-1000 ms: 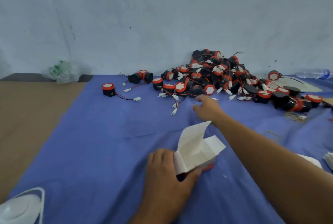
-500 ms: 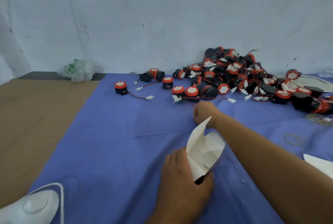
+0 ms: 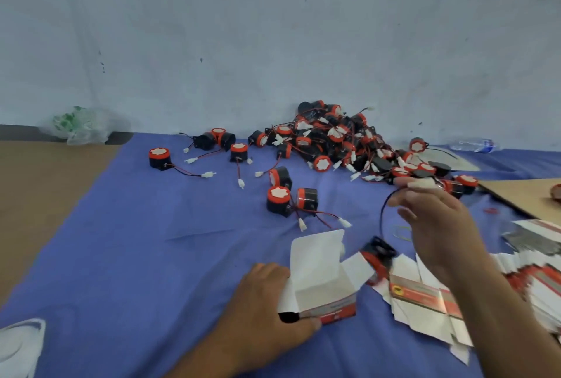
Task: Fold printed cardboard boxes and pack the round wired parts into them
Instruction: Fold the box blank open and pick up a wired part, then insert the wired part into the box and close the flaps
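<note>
A white rounded object (image 3: 18, 344) is lying at the near left edge, cut off by the frame. A crumpled clear plastic bag (image 3: 85, 127) with green print, too blurred to read, is sitting far left against the wall. A blue cloth (image 3: 136, 256) is covering most of the brown desk (image 3: 36, 195).

One black-and-red round wired part (image 3: 159, 157) is standing alone on the cloth, left of a big pile of round wired parts (image 3: 334, 137) that is leaning against the wall.

The left hand (image 3: 267, 311) is resting on the cloth near the centre and gripping the near left corner of an upright box (image 3: 321, 283), thumb lying along its near face. The box's top flaps are standing open. Its red-and-white side is carrying print, but the letters are too blurred to read.

The right hand (image 3: 437, 219) is raised, its fingertips pinching a white connector (image 3: 425, 184). A black wire (image 3: 383, 213) is hanging from it to a dangling wired part (image 3: 378, 256), tilted just right of the open box.

Flat printed boxes (image 3: 425, 298) are lying fanned out under the right forearm; a small yellow mark is showing, the text unreadable. A cardboard sheet (image 3: 528, 195) and a water bottle (image 3: 473, 145) are lying far right.
</note>
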A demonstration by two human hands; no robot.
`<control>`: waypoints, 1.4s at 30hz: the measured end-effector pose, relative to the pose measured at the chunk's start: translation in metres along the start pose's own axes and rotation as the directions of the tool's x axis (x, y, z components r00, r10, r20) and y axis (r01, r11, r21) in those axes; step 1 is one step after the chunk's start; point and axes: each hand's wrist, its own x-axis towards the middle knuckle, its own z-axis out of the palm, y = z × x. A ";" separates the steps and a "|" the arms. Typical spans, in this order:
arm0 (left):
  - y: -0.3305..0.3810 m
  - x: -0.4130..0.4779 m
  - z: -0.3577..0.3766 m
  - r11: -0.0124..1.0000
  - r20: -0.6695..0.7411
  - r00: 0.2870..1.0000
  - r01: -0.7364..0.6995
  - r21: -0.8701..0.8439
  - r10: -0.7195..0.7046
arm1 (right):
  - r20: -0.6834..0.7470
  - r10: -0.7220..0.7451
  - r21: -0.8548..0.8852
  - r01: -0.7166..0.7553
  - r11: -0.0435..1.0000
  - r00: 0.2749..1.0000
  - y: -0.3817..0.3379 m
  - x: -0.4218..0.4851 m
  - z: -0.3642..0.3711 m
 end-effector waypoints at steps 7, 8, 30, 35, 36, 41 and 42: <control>0.001 -0.003 -0.001 0.981 0.016 0.996 0.087 -0.176 -0.085 | -0.070 0.098 -0.781 -0.116 0.613 0.993 0.036 -0.015 0.015; 0.001 -0.002 -0.001 0.981 0.013 0.997 0.081 -0.175 -0.080 | -0.023 0.221 -0.908 -0.113 0.402 0.975 0.033 -0.018 0.009; 0.003 -0.003 -0.004 0.980 -0.010 0.998 0.065 -0.188 -0.068 | 0.109 0.203 -0.061 -0.198 0.978 0.973 -0.007 -0.073 0.018; 0.005 -0.003 -0.004 0.977 -0.041 0.998 0.032 -0.211 -0.042 | 0.109 0.165 -0.495 -0.090 0.864 0.980 0.018 -0.072 0.068; 0.005 -0.003 -0.003 0.976 -0.049 0.998 0.026 -0.216 -0.038 | 0.110 0.158 -0.579 -0.065 0.812 0.981 0.021 -0.072 0.072; 0.005 -0.004 -0.004 0.966 -0.036 0.998 0.046 -0.255 -0.057 | 0.041 0.174 -0.702 -0.095 0.706 0.984 0.026 -0.066 0.071; 0.005 -0.004 -0.004 0.959 -0.037 0.997 0.058 -0.278 -0.071 | 0.030 0.176 -0.744 -0.095 0.661 0.984 0.028 -0.065 0.070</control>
